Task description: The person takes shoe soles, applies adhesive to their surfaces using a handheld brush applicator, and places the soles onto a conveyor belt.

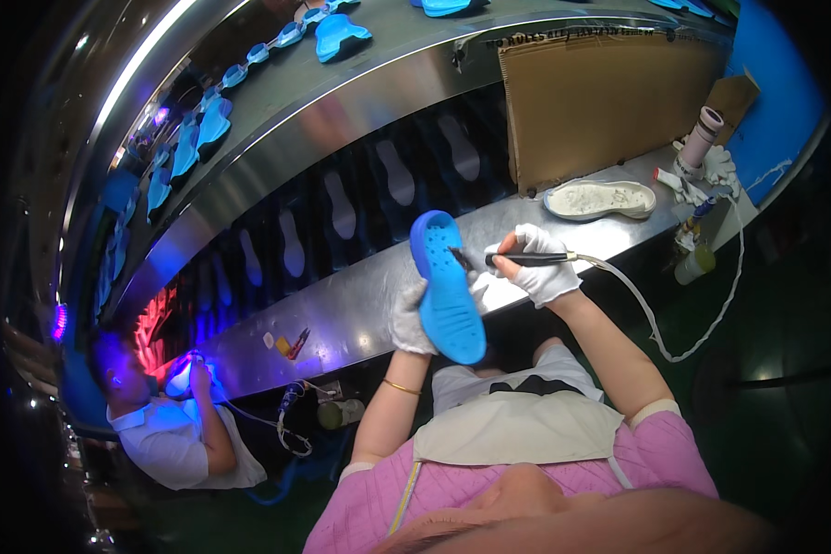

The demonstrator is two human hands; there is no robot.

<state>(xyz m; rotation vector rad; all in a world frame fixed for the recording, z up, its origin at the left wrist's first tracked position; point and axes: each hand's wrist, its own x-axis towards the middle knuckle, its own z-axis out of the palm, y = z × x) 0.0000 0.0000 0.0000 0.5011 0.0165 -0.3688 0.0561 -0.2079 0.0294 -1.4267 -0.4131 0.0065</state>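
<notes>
My left hand (pixel 408 319), in a white glove with bare fingertips, grips a blue shoe sole (pixel 452 305) by its left side. The sole is held up over the front edge of the metal bench, its holed and ridged face toward me. My right hand (pixel 543 268), gloved the same way, is closed around the black handle of a brush (pixel 532 259). Dark bristles at the brush's tip reach the sole's right edge near its holed end; whether they touch is hard to tell. From the handle's back end runs a pale hose (pixel 654 325), looping down at the right.
A whitish sole (pixel 600 198) lies on the bench (pixel 351 319) before an upright cardboard sheet (pixel 609 111). A pink flask (pixel 702 137) and spare gloves stand right. Behind, grey soles (pixel 342 205) line a dark lower belt; blue soles (pixel 340 37) ride above. A co-worker (pixel 180 425) sits left.
</notes>
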